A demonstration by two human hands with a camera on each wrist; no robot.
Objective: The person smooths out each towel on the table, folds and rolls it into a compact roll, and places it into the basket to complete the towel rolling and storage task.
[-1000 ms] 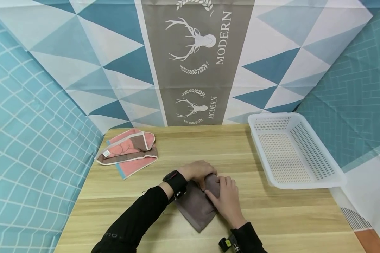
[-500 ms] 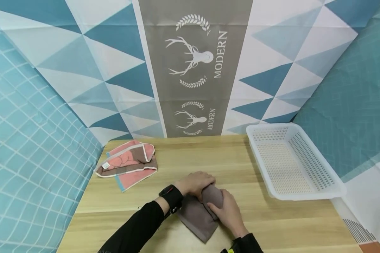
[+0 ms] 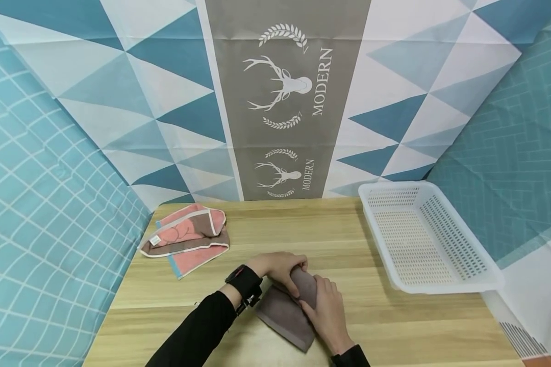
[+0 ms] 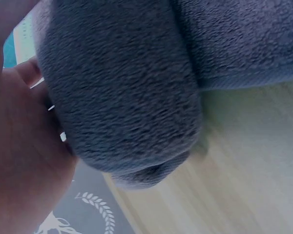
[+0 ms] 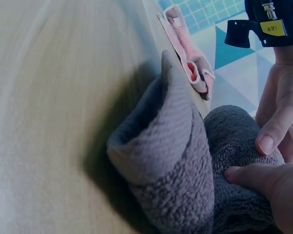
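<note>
A grey-brown towel (image 3: 286, 316) lies on the table in front of me, its far-right part rolled up and its near part spread flat. My left hand (image 3: 277, 267) holds the far-left end of the roll, thumb on the near side. From the right, my right hand (image 3: 330, 311) grips the same roll, fingers over its far side. Thick plush towel layers (image 4: 122, 87) fill the left wrist view beside the left palm (image 4: 29, 151). In the right wrist view, both thumbs press the roll (image 5: 234, 131), while the loose end (image 5: 161, 146) stands slightly lifted with a curled edge.
A pink and brown towel (image 3: 197, 260) with white trim lies loosely folded at the back left of the wooden table (image 3: 418, 326). At the back right stands a white perforated plastic basket (image 3: 399, 283). Patterned cloth hangs behind and along both sides.
The head view has tilted, so the table sits lower in it. Both hands stay on the grey-brown towel; the left thumb, covered half a second ago, shows against the roll again.
</note>
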